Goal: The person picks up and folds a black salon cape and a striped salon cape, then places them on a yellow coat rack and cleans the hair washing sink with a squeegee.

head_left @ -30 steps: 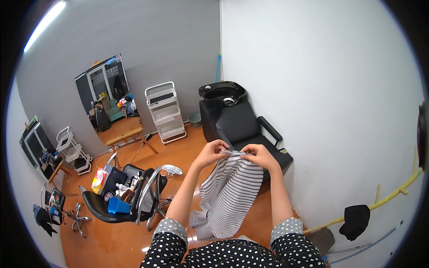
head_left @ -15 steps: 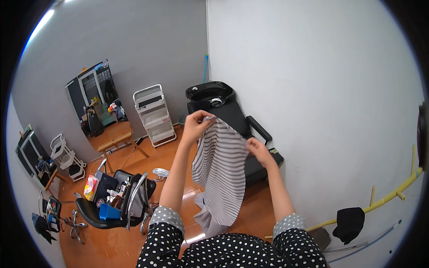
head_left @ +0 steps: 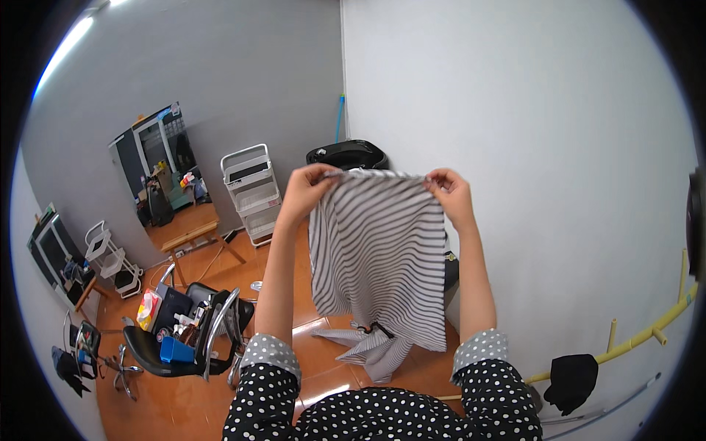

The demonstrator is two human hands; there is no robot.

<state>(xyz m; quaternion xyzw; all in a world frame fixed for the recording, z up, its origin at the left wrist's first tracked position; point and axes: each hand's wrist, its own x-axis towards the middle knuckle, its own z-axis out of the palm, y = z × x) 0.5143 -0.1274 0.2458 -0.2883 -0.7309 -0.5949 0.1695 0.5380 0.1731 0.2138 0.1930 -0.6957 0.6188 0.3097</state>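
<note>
Held up before me by its top edge is a striped cloth (head_left: 382, 253), white with dark grey lines. My left hand (head_left: 304, 192) pinches one top corner between thumb and fingers. At the other top corner my right hand (head_left: 454, 197) is closed in the same kind of pinch. The edge between the two hands is stretched nearly straight. Lower down, the fabric hangs in folds, with a small black loop or strap (head_left: 376, 328) and loose striped ends near the bottom. Much of the black shampoo chair is hidden behind the cloth; its black basin (head_left: 349, 153) shows above.
At the left a black salon chair (head_left: 143, 351) bears a blue bin (head_left: 177, 350), bottles and a tissue pack (head_left: 148, 309). A white trolley (head_left: 251, 192) and a standing mirror (head_left: 158, 176) are by the grey wall. To the right, a black cloth (head_left: 572, 382) hangs on a yellow pole (head_left: 632, 339).
Both hands have risen and moved apart, my right hand going up and to the right. The cloth, bunched before, is now spread wide and covers more of the shampoo chair.
</note>
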